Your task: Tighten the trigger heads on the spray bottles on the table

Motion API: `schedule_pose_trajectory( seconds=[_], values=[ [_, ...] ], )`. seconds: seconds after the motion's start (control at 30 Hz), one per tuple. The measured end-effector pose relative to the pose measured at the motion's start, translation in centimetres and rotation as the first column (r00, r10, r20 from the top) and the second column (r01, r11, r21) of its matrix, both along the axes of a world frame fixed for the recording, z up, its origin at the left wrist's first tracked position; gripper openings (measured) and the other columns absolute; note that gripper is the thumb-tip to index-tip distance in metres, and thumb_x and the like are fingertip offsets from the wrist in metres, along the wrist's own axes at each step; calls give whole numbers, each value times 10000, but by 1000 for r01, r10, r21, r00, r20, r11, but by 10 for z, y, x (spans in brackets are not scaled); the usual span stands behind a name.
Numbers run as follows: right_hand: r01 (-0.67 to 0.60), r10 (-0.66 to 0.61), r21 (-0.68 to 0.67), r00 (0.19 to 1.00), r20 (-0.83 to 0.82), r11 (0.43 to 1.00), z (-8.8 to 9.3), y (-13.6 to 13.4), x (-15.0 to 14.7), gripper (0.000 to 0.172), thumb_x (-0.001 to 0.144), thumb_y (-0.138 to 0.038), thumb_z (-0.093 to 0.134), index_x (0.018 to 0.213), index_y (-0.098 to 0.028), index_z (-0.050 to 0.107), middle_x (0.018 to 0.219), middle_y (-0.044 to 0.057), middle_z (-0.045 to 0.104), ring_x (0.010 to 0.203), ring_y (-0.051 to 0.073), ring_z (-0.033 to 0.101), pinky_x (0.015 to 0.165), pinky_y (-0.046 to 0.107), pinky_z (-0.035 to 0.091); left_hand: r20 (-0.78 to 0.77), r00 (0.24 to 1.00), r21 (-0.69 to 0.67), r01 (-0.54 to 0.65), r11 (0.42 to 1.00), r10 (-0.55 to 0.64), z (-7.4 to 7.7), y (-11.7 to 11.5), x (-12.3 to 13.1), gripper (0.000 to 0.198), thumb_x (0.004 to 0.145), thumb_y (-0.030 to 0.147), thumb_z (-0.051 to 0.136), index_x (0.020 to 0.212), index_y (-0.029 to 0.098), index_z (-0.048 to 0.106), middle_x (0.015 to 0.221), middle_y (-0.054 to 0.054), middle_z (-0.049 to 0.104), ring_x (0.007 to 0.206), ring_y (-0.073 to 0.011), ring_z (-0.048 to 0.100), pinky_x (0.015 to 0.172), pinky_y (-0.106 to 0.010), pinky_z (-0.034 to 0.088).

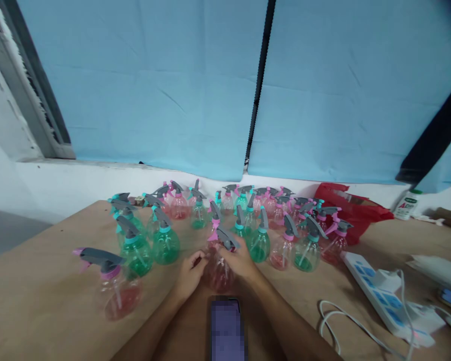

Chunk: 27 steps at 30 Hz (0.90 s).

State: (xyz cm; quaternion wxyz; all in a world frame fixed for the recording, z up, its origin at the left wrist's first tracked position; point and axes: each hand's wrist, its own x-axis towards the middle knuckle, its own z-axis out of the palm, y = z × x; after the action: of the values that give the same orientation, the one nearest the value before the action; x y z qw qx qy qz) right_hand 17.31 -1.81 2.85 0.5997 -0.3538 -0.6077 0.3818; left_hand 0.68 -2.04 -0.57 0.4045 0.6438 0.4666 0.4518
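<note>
Pink spray bottle stands, about upright, between the person's two hands, at the middle of the tabletop, well apart from its far edge by the wall. Its grey spray head is on top. The right hand grasps the bottle around its upper part, from the right side, with the thumb across the front. The left hand is at the left side of the same bottle, fingers curled and near its neck; one cannot tell whether they grip it or only touch it.

Judging from these positions, the step in hand seems to be some handling around the neck of this one bottle; whether a part is being turned is not clear. The next move would call for a steady right grasp and careful left fingers, because the round body could tip toward the phone, just beside it on the nearer side.
</note>
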Motion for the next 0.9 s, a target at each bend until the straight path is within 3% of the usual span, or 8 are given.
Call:
schedule_pose_trajectory(
  seconds=[0.13,0.33,0.5,0.67,0.9],
  values=[
    [-207,208,-61,978,-1,976,1,4,3,119,780,-184,590,778,-239,695,721,-15,674,712,160,641,763,302,528,-6,1000,-4,23,1000,-23,2,-1,1,339,806,478,532,605,215,459,508,74,391,532,-129,378,566,-241,287],
    [-341,338,-71,940,-43,937,11,3,9,155,740,-146,566,649,-234,653,629,-26,656,655,158,631,731,296,520,-5,999,-12,34,999,-34,3,-3,2,380,831,516,552,621,211,467,525,75,391,542,-129,384,573,-240,292],
    [-357,352,-70,933,-74,931,17,1,12,154,716,-163,559,738,-215,702,623,-17,655,642,159,616,668,274,473,-30,999,-17,36,999,-37,-1,-3,0,425,875,559,530,646,203,493,535,73,396,552,-129,393,580,-238,293],
    [-320,315,-97,947,-68,942,11,4,14,207,701,-187,570,834,-217,727,629,-23,661,626,156,597,671,278,461,-41,998,-13,41,999,-42,-3,-3,1,436,872,569,534,637,205,487,530,72,397,546,-130,394,572,-237,292],
    [-301,298,-76,953,-53,951,11,1,12,187,730,-193,588,850,-226,727,689,-14,687,648,159,608,659,278,465,-26,998,-25,53,998,-54,-2,-4,2,441,874,576,534,643,206,476,533,75,391,551,-128,386,573,-240,286]
  ],
)
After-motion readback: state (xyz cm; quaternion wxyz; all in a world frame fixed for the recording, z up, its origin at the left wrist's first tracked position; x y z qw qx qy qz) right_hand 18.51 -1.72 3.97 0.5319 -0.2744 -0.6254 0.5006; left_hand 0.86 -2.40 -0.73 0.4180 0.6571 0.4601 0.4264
